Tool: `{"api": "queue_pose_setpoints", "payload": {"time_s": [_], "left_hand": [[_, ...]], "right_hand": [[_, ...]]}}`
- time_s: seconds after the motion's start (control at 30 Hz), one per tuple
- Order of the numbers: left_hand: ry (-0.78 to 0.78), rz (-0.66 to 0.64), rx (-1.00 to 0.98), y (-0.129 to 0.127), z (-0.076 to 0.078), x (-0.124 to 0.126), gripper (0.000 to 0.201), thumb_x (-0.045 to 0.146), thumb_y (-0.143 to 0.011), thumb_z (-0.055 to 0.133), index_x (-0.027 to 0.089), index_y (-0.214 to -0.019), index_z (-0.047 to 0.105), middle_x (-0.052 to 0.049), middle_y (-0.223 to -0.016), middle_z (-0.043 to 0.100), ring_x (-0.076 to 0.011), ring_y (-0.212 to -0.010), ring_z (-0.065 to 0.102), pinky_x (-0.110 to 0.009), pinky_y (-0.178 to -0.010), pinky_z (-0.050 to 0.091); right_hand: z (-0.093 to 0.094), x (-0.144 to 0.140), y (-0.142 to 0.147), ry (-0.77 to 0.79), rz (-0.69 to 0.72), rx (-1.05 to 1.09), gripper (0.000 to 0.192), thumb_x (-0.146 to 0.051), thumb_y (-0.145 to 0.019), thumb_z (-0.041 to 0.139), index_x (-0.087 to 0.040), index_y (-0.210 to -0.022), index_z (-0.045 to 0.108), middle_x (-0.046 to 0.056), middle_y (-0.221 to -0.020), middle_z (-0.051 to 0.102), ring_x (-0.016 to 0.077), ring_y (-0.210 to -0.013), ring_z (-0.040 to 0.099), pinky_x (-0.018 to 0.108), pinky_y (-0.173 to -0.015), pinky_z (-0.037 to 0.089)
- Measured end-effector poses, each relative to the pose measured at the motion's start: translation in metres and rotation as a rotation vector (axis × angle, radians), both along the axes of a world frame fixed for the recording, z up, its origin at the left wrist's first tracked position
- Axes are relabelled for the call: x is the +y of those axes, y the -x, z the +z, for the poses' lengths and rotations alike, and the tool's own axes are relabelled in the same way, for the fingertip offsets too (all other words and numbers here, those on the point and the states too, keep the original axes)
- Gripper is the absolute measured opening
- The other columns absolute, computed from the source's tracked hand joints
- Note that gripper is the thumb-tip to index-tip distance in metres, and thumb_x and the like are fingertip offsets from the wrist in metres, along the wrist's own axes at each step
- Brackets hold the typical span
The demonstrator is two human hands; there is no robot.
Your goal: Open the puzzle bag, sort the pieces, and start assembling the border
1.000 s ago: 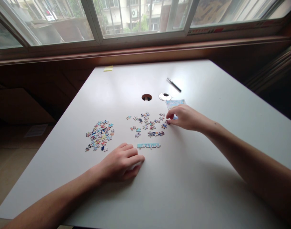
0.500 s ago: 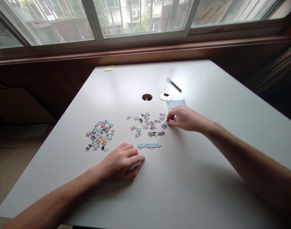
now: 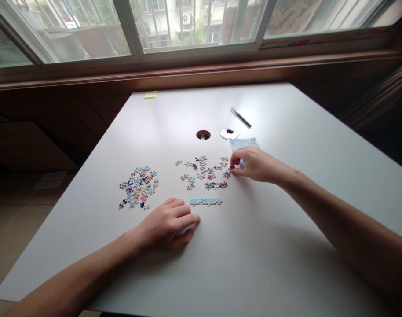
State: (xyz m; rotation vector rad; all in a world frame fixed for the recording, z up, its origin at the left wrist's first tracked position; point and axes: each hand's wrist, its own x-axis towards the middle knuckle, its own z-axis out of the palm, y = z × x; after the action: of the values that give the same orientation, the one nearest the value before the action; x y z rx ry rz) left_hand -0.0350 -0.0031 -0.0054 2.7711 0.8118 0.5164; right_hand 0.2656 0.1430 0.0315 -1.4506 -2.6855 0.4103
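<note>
My right hand [image 3: 252,164] pinches a small dark-red jigsaw piece [image 3: 232,167], mostly covered by thumb and forefinger. Beside those fingertips lies a blue jigsaw piece [image 3: 227,175] on the table. My left hand [image 3: 170,223] rests on the tabletop with fingers loosely bent and a gap between thumb and forefinger; no object shows in it. Just past its fingertips is a joined light-blue strip of pieces [image 3: 206,201]. Farther back sits a joined multicoloured row [image 3: 216,185], with several loose pieces [image 3: 201,169] scattered behind it.
A heap of jigsaw pieces [image 3: 140,187] lies left of centre on the white table [image 3: 98,198]. Partly behind my right hand is a light-blue printed sheet [image 3: 243,143]. Beyond are a round cable hole [image 3: 203,134], its cover [image 3: 228,134] and a pen [image 3: 241,117].
Almost nothing differs. My right fingers have shifted very slightly around the dark-red piece, while my left hand stays where it was.
</note>
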Motion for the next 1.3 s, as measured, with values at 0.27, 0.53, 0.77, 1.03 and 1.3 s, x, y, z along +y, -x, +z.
{"api": "queue_pose_setpoints", "payload": {"time_s": [0.27,0.53,0.77,1.03,1.3], "left_hand": [[-0.015,0.002,-0.006,-0.0002,0.0001,-0.0002,0.020,0.020,-0.093,0.052,0.018,-0.109,0.063,-0.005,-0.081,0.060,-0.0183,-0.078,0.053,-0.032,-0.074,0.043],[-0.016,0.008,-0.002,-0.0009,-0.0004,0.0000,0.018,0.020,-0.093,0.053,0.018,-0.107,0.063,-0.005,-0.081,0.060,-0.0181,-0.078,0.053,-0.032,-0.075,0.043],[-0.021,0.002,-0.005,-0.0003,-0.0001,-0.0001,0.019,0.019,-0.093,0.052,0.018,-0.108,0.063,-0.005,-0.082,0.060,-0.0183,-0.078,0.052,-0.032,-0.074,0.042],[-0.008,0.010,0.000,0.0000,0.0000,0.0003,0.018,0.021,-0.093,0.053,0.019,-0.108,0.063,-0.005,-0.081,0.060,-0.0179,-0.079,0.054,-0.031,-0.077,0.044],[-0.006,0.001,-0.014,-0.0002,0.0006,0.0003,0.020,0.019,-0.093,0.052,0.018,-0.110,0.062,-0.005,-0.081,0.060,-0.0178,-0.078,0.053,-0.032,-0.075,0.043]], "right_hand": [[-0.0040,0.0031,-0.0034,-0.025,0.021,0.018,0.008,-0.028,-0.079,0.069,-0.021,-0.083,0.070,0.005,-0.090,0.071,0.0242,-0.087,0.063,0.034,-0.073,0.046],[-0.0018,0.0017,-0.0014,-0.017,0.016,0.005,0.007,-0.026,-0.079,0.068,-0.021,-0.084,0.068,0.006,-0.092,0.070,0.0253,-0.090,0.063,0.034,-0.073,0.046],[-0.0019,0.0020,-0.0016,-0.006,0.010,-0.014,0.006,-0.025,-0.080,0.067,-0.020,-0.085,0.067,0.006,-0.093,0.070,0.0246,-0.090,0.062,0.034,-0.073,0.046],[-0.0023,0.0020,-0.0014,-0.010,-0.007,0.010,0.007,-0.025,-0.078,0.068,-0.021,-0.083,0.069,0.005,-0.090,0.070,0.0250,-0.088,0.062,0.034,-0.071,0.045],[0.0003,0.0010,-0.0003,-0.004,0.000,0.009,0.005,-0.023,-0.078,0.069,-0.020,-0.082,0.070,0.006,-0.090,0.069,0.0248,-0.087,0.062,0.034,-0.072,0.044]]}}
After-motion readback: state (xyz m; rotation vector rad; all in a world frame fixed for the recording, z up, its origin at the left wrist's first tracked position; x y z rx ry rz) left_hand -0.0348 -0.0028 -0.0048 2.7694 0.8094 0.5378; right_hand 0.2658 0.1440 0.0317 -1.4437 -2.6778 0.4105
